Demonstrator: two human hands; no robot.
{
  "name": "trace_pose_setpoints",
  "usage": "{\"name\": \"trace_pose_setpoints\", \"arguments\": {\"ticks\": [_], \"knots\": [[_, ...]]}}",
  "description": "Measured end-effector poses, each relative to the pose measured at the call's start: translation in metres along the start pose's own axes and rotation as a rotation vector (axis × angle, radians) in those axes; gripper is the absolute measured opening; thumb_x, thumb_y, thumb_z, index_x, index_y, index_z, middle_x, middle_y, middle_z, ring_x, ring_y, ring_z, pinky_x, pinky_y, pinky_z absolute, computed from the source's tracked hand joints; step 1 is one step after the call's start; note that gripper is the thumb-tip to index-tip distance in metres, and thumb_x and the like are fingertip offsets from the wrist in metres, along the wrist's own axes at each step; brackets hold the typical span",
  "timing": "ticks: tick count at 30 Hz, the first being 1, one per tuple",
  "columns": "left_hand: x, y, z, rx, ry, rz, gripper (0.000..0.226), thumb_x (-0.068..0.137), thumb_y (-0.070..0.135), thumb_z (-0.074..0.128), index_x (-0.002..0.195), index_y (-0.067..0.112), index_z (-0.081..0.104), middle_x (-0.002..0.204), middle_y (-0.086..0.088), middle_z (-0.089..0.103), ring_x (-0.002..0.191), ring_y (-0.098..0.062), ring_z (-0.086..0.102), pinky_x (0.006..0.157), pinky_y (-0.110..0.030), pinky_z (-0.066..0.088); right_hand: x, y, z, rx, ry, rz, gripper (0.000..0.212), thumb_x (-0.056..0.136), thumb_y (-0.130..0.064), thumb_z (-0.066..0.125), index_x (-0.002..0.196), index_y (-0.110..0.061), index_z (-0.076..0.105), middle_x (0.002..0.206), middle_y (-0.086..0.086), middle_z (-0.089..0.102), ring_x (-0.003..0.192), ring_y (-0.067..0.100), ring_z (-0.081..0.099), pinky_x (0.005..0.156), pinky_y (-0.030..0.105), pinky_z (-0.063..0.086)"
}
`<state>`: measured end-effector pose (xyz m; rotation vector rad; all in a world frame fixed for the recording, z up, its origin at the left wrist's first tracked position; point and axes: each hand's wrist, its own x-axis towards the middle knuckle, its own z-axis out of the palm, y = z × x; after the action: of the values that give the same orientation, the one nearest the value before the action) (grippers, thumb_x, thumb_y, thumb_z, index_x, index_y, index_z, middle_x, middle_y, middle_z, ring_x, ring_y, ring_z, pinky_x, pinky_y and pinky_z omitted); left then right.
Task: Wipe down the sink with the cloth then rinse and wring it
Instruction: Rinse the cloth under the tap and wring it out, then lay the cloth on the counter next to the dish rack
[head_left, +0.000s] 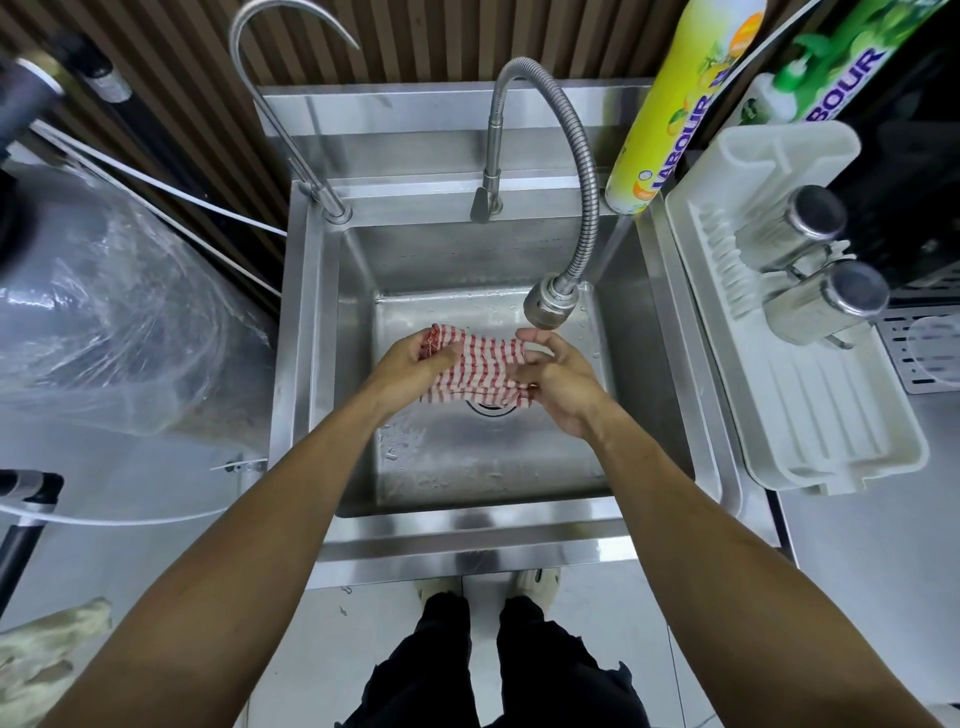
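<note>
A red-and-white striped cloth (480, 370) is stretched between both hands over the middle of the steel sink (306, 332), just above the drain (491, 408). My left hand (415, 364) grips its left end, and my right hand (558, 379) holds its right end. The flexible tap's spray head (548, 309) hangs just above my right hand's fingertips. No water stream is visible. Drops lie on the sink floor.
A thin gooseneck tap (291, 140) stands at the sink's back left. A yellow bottle (675, 104) and a green bottle (826, 67) stand at the back right. A white drying rack (789, 332) holds two steel cups (815, 218). A plastic-wrapped object (114, 322) lies left.
</note>
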<state>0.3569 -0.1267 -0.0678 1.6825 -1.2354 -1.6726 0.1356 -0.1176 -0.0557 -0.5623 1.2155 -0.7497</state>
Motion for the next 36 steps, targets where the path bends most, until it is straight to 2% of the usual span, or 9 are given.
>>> {"name": "trace_pose_setpoints", "arguments": {"ticks": [10, 16, 19, 23, 27, 30, 32, 34, 36], "knots": [[-0.009, 0.005, 0.016, -0.124, 0.052, 0.018, 0.022, 0.103, 0.036, 0.058, 0.123, 0.032, 0.061, 0.121, 0.006, 0.073, 0.111, -0.015, 0.069, 0.094, -0.039, 0.058, -0.007, 0.011, 0.002, -0.092, 0.177, -0.221, 0.041, 0.095, 0.004, 0.065, 0.132, -0.013, 0.062, 0.121, 0.005, 0.073, 0.096, 0.014, 0.076, 0.077, 0.031, 0.063], [-0.017, 0.004, 0.027, 0.047, 0.09, 0.052, 0.024, 0.106, 0.04, 0.05, 0.124, 0.027, 0.057, 0.113, 0.005, 0.071, 0.097, -0.018, 0.072, 0.073, -0.038, 0.065, -0.015, 0.012, 0.001, -0.102, 0.271, -0.249, 0.025, 0.092, -0.004, 0.074, 0.117, -0.008, 0.072, 0.097, 0.001, 0.078, 0.08, 0.007, 0.075, 0.064, 0.022, 0.06], [-0.019, 0.004, 0.03, 0.094, 0.125, 0.081, 0.029, 0.103, 0.046, 0.054, 0.121, 0.025, 0.063, 0.113, 0.007, 0.073, 0.1, -0.01, 0.071, 0.085, -0.031, 0.06, -0.02, 0.013, -0.004, -0.088, 0.298, -0.226, 0.024, 0.09, -0.006, 0.077, 0.113, -0.01, 0.072, 0.092, 0.001, 0.078, 0.082, 0.011, 0.076, 0.07, 0.03, 0.064], [-0.021, 0.01, 0.041, 0.146, 0.092, 0.132, 0.025, 0.104, 0.041, 0.054, 0.119, 0.024, 0.064, 0.106, 0.012, 0.073, 0.093, -0.001, 0.07, 0.075, -0.017, 0.056, -0.036, 0.017, -0.018, -0.123, 0.351, -0.213, 0.024, 0.09, -0.009, 0.077, 0.113, -0.016, 0.074, 0.106, 0.001, 0.077, 0.088, 0.013, 0.077, 0.074, 0.033, 0.065], [-0.02, 0.01, 0.073, 0.147, -0.004, 0.08, 0.027, 0.105, 0.035, 0.054, 0.128, 0.022, 0.061, 0.115, 0.003, 0.072, 0.098, -0.016, 0.072, 0.068, -0.033, 0.064, -0.064, 0.026, -0.045, -0.11, 0.456, -0.237, 0.019, 0.093, -0.015, 0.075, 0.11, -0.023, 0.074, 0.113, -0.002, 0.076, 0.098, 0.013, 0.075, 0.078, 0.034, 0.065], [-0.024, 0.013, 0.118, 0.182, -0.055, 0.061, 0.031, 0.103, 0.037, 0.056, 0.13, 0.021, 0.06, 0.124, 0.001, 0.069, 0.106, -0.02, 0.069, 0.083, -0.045, 0.063, -0.09, 0.034, -0.077, -0.159, 0.564, -0.275, 0.018, 0.096, -0.017, 0.072, 0.11, -0.027, 0.076, 0.115, -0.004, 0.075, 0.104, 0.014, 0.073, 0.086, 0.03, 0.062], [-0.032, 0.02, 0.154, 0.132, -0.095, 0.038, 0.024, 0.103, 0.036, 0.057, 0.123, 0.023, 0.061, 0.12, 0.001, 0.07, 0.102, -0.018, 0.07, 0.078, -0.04, 0.064, -0.112, 0.035, -0.103, -0.173, 0.615, -0.288, 0.019, 0.097, -0.015, 0.069, 0.107, -0.031, 0.076, 0.115, -0.005, 0.076, 0.105, 0.014, 0.072, 0.091, 0.033, 0.061], [-0.043, 0.026, 0.193, 0.119, -0.157, 0.008, 0.014, 0.104, 0.033, 0.056, 0.117, 0.027, 0.06, 0.111, 0.004, 0.071, 0.094, -0.009, 0.069, 0.068, -0.022, 0.06, -0.138, 0.032, -0.133, -0.148, 0.649, -0.286, 0.021, 0.098, -0.011, 0.067, 0.108, -0.027, 0.077, 0.112, -0.005, 0.077, 0.103, 0.014, 0.073, 0.091, 0.035, 0.062], [-0.052, 0.028, 0.228, 0.109, -0.229, -0.014, 0.014, 0.104, 0.033, 0.057, 0.116, 0.028, 0.062, 0.111, 0.005, 0.073, 0.094, -0.008, 0.07, 0.071, -0.02, 0.058, -0.165, 0.028, -0.163, -0.148, 0.669, -0.287, 0.024, 0.098, -0.007, 0.065, 0.108, -0.024, 0.078, 0.108, -0.006, 0.078, 0.101, 0.014, 0.073, 0.088, 0.034, 0.063]]}}
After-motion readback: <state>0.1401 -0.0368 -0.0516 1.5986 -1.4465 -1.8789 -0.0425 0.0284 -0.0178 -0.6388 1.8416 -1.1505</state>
